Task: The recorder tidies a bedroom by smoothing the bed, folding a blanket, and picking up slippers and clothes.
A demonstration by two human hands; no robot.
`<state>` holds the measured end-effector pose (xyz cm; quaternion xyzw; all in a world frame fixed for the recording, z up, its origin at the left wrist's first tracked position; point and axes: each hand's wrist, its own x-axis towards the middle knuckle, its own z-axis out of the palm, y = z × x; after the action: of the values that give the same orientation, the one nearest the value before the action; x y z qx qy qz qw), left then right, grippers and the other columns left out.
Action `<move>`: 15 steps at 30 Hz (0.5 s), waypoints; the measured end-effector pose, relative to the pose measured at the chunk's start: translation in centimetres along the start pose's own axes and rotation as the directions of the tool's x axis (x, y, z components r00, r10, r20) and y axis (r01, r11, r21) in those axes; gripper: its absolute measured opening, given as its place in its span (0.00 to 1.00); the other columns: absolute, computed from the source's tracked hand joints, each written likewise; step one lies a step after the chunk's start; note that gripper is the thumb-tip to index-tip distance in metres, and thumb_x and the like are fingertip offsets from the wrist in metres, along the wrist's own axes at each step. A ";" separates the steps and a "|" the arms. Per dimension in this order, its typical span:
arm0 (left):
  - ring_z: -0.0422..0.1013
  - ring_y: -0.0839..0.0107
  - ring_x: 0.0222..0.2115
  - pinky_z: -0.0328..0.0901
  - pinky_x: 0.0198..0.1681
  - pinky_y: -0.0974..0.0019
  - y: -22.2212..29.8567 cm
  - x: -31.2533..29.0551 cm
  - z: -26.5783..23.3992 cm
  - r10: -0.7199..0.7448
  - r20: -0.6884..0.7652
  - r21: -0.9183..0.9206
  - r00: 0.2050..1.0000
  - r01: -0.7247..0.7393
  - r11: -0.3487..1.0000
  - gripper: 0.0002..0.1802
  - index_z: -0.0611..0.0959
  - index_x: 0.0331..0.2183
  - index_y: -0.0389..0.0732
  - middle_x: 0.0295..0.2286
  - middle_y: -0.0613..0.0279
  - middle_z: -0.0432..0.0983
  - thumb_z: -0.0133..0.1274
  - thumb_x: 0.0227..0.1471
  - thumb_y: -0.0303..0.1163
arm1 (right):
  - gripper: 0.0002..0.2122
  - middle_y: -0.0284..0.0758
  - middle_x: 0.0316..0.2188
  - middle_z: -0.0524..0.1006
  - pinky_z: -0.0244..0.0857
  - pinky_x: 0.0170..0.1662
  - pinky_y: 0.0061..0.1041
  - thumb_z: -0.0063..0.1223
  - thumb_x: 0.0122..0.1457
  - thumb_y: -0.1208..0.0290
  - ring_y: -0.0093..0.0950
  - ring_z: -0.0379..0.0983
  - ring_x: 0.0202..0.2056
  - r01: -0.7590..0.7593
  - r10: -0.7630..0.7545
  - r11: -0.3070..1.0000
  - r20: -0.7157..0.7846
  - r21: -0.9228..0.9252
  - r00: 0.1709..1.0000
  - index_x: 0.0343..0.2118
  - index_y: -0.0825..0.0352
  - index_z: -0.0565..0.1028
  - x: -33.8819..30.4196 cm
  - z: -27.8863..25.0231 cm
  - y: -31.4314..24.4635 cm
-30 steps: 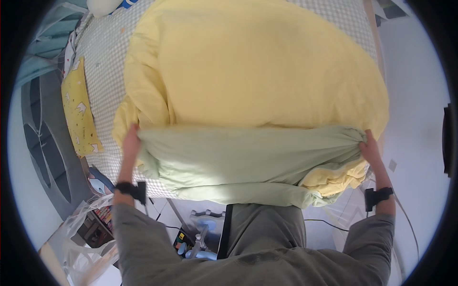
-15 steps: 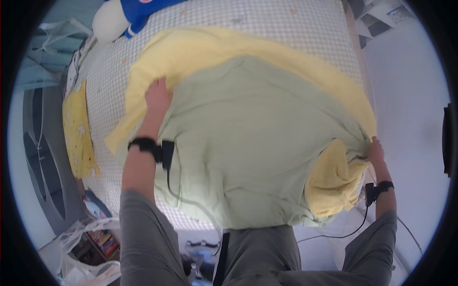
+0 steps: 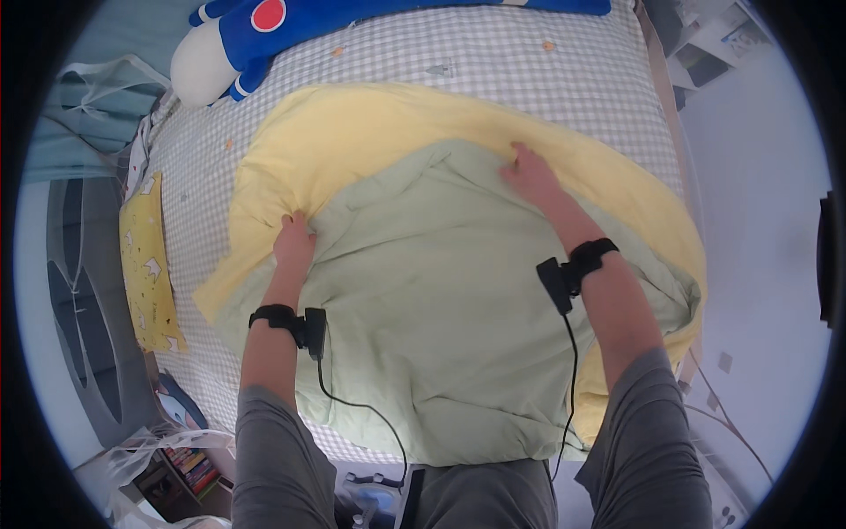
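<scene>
A quilt, green on one face (image 3: 423,291) and yellow on the other, lies spread over the bed, its yellow side showing as a curved band along the far and right edges. My left hand (image 3: 295,242) is closed on the fabric at the left, where yellow meets green, and creases fan out from its fingertips. My right hand (image 3: 531,179) is over the far part of the quilt near the colour border, its index finger and thumb apart; its other fingers are partly hidden. Both forearms wear black straps with small cabled boxes.
A checked sheet (image 3: 493,57) covers the bed under the quilt. A blue stuffed toy (image 3: 308,26) lies across the far end. At the left are a yellow patterned cloth (image 3: 150,264) and a grey panel with openings. A plastic bag (image 3: 141,458) and books stand lower left.
My right hand has left the quilt's right corner and moved left and away from me to the far part. The folded yellow corner is spread outward. My left hand has come nearer.
</scene>
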<state>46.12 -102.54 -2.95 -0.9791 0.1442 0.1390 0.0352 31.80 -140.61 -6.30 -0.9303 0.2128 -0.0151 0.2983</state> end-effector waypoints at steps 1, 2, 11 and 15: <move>0.65 0.55 0.32 0.62 0.32 0.57 -1.2 0.4 0.4 0.024 -0.034 0.008 0.999 -0.023 1.000 0.19 0.65 0.36 0.41 0.34 0.51 0.61 0.49 0.38 0.31 | 0.16 0.42 0.34 0.69 0.58 0.42 0.32 0.47 0.46 0.63 0.37 0.64 0.40 -0.048 0.047 0.999 0.134 0.008 0.990 0.36 0.68 0.67 0.2 0.6 -1.2; 0.65 0.54 0.31 0.62 0.32 0.57 -3.2 1.1 1.0 0.047 -0.068 0.016 0.997 -0.046 0.999 0.17 0.65 0.35 0.41 0.33 0.50 0.62 0.48 0.39 0.30 | 0.17 0.42 0.34 0.70 0.58 0.41 0.32 0.48 0.45 0.62 0.37 0.64 0.40 -0.096 0.090 0.995 0.265 0.009 0.960 0.36 0.68 0.67 0.6 1.1 -2.1; 0.64 0.61 0.31 0.60 0.35 0.65 0.4 4.0 -6.7 0.069 -0.714 -0.421 0.697 -0.506 0.752 0.21 0.66 0.41 0.38 0.32 0.52 0.64 0.47 0.41 0.25 | 0.19 0.43 0.38 0.66 0.57 0.43 0.32 0.52 0.42 0.62 0.38 0.61 0.41 -0.067 0.046 0.982 -0.119 -0.175 0.992 0.36 0.68 0.67 8.1 -2.3 2.5; 0.58 0.62 0.44 0.54 0.46 0.65 0.6 -11.1 2.2 -0.104 -0.454 -0.693 0.885 -0.277 0.666 0.27 0.58 0.46 0.32 0.44 0.49 0.56 0.46 0.44 0.26 | 0.25 0.43 0.39 0.64 0.57 0.42 0.31 0.50 0.42 0.53 0.38 0.61 0.42 -0.095 0.094 0.957 -0.016 -0.275 0.995 0.38 0.69 0.66 7.1 -0.8 2.8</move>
<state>35.15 -99.82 -1.92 -0.9034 0.1271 -0.0470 -0.4069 37.08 -145.98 -7.93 -0.9516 0.2574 0.0276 0.1660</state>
